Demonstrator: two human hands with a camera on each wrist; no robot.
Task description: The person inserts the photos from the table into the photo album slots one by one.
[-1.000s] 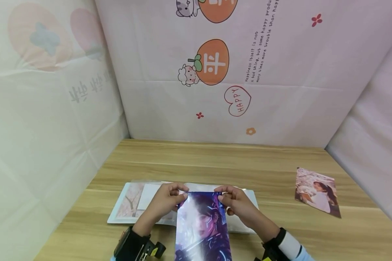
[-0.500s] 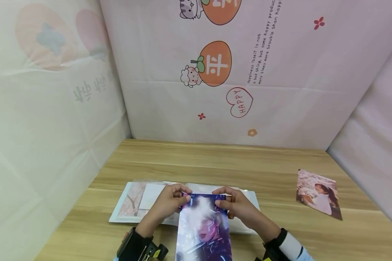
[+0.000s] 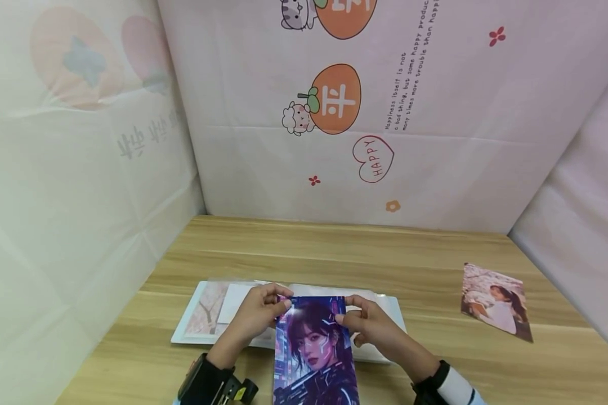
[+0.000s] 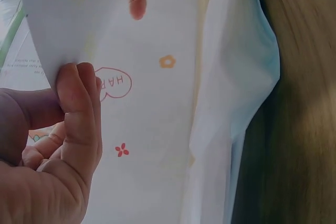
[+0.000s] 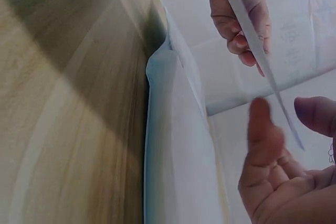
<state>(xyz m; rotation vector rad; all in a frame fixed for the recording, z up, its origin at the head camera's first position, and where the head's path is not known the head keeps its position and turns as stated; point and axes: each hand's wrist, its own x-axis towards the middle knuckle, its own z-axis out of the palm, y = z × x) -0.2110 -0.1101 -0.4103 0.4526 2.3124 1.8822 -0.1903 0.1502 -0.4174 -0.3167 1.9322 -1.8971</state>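
Note:
A tall purple-and-blue picture print (image 3: 314, 354) stands tilted toward the camera, its lower end out of the head view. My left hand (image 3: 259, 309) pinches its upper left corner between thumb and fingers; the left wrist view shows the print's plain white back (image 4: 73, 19). On the other side, my right hand (image 3: 367, 323) is at the upper right edge. In the right wrist view its thumb (image 5: 317, 114) and fingers (image 5: 262, 135) stand spread apart with the print's edge between them. Behind both hands lies an open album (image 3: 380, 351) with white pages, partly hidden by them.
A pink blossom photo (image 3: 496, 304) lies flat on the wooden table (image 3: 334, 242) at the right. The album's left page holds a pink picture (image 3: 201, 312) and a white card (image 3: 233, 304). White printed cloth (image 3: 243, 169) walls in the back and both sides.
The glare has left the print's upper part, so its picture shows clearly. My right fingers have loosened from the print and shifted slightly right and down; the left hand keeps its pinch.

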